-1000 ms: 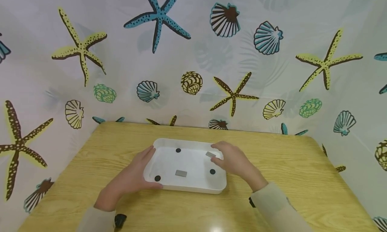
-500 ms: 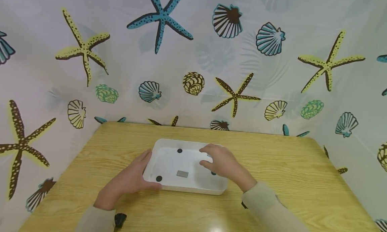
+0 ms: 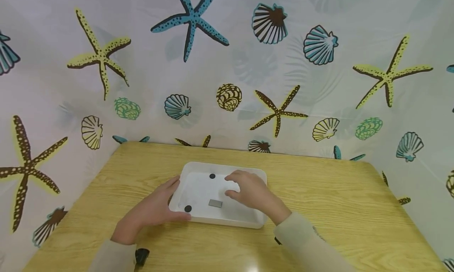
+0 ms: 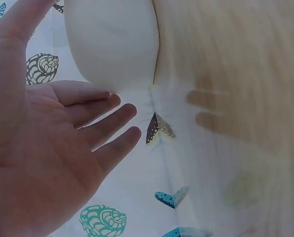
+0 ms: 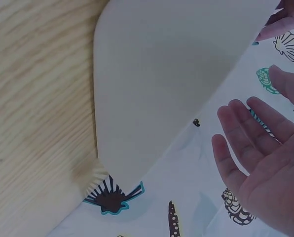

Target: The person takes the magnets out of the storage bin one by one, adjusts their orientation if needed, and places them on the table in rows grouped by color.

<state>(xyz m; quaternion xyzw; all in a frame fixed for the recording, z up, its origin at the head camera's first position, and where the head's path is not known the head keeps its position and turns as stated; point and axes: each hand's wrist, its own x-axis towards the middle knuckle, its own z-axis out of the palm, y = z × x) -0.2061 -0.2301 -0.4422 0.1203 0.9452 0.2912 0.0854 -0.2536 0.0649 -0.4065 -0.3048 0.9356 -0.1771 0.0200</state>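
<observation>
You're steadying the white tray [image 3: 227, 221] with a straight-fingered left hand [image 3: 152, 207], best done lightly, while your right hand [image 3: 251, 190], relaxed and empty, is hovering over it.

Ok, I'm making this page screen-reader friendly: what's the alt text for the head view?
A person's left hand is at the left end of a white tray on a wooden table; the right hand is over the tray's right half. Inside show two black dots and a gray rectangle; behind is a cloth printed with starfish and shells.
</observation>
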